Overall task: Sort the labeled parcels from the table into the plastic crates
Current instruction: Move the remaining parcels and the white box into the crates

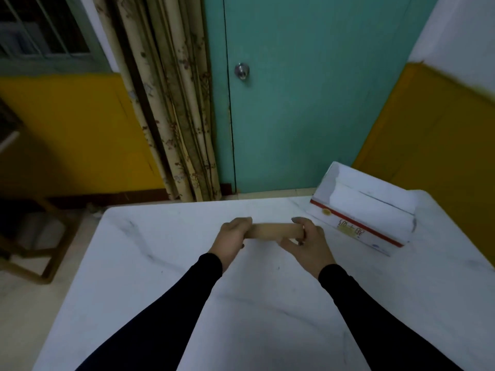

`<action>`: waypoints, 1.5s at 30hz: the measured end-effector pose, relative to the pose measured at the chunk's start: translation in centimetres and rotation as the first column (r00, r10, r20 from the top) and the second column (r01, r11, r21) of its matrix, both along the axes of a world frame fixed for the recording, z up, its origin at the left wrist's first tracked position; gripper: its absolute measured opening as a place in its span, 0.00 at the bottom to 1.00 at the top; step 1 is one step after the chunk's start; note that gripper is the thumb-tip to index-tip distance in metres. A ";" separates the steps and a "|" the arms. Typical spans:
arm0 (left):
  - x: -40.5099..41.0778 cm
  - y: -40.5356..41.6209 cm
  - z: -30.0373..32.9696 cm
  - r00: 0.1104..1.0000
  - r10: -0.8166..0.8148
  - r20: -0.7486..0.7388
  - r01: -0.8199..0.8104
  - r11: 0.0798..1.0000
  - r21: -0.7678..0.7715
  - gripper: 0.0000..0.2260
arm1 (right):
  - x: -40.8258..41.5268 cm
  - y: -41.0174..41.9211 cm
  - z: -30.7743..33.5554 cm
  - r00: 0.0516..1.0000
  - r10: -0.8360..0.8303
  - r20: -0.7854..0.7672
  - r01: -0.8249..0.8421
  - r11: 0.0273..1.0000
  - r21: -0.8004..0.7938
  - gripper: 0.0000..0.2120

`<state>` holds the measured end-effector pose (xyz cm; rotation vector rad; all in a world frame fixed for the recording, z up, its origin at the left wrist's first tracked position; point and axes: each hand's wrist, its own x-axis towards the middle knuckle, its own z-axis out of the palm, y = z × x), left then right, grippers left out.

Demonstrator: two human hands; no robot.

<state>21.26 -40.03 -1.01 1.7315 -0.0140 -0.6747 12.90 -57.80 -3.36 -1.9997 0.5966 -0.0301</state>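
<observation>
The left hand (pixel 232 234) curls round one end of a small brown parcel (pixel 270 231), thumb on top, fingers tucked underneath. The right hand (pixel 305 238) pinches the other end, fingertips (pixel 299 220) hooked over its far edge and thumb against the near side. Between them the parcel lies level, lifted just above the white marble-patterned table (pixel 160 263), roughly mid-way across it.

It looks like a plain cardboard box, long and narrow, and from how easily it sits in two loose grips I would guess it is light and stiff enough not to sag. The cardboard should give decent friction, so a grip at the two short ends seems sound; a single hand round the middle would probably serve as well. No label shows from this side.

Both forearms, in dark sleeves (pixel 166 311), reach forward from the near edge and converge on the parcel, wrists fairly straight, palms turned inward toward each other.

To the right, near the far corner, an open white box with a red stripe (pixel 356 231) rests on the table, well apart from the hands. No plastic crate is in sight.
</observation>
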 end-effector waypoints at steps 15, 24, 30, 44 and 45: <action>-0.6 13.7 12.9 0.974 0.013 0.227 0.025 0.987 -0.162 0.17 | 2.2 10.0 15.4 0.955 -0.018 0.297 -0.065 0.962 0.267 0.19; -1.1 17.1 13.4 0.983 -0.017 0.182 0.042 0.990 -0.133 0.15 | 2.7 11.6 17.9 0.881 -0.327 0.341 0.120 0.853 0.509 0.16; -0.7 17.5 14.5 0.987 0.072 0.145 -0.015 0.932 -0.362 0.25 | 2.1 11.3 17.4 0.835 -0.441 0.328 0.125 0.734 0.668 0.15; 0.2 16.3 19.7 0.890 0.036 0.455 0.015 0.994 -0.108 0.12 | 0.7 9.2 15.7 0.902 -0.319 0.291 0.220 0.919 0.326 0.31; 0.4 16.2 20.2 0.884 0.013 0.467 0.024 0.997 -0.074 0.10 | 0.5 9.3 16.1 0.911 -0.271 0.311 0.190 0.945 0.266 0.29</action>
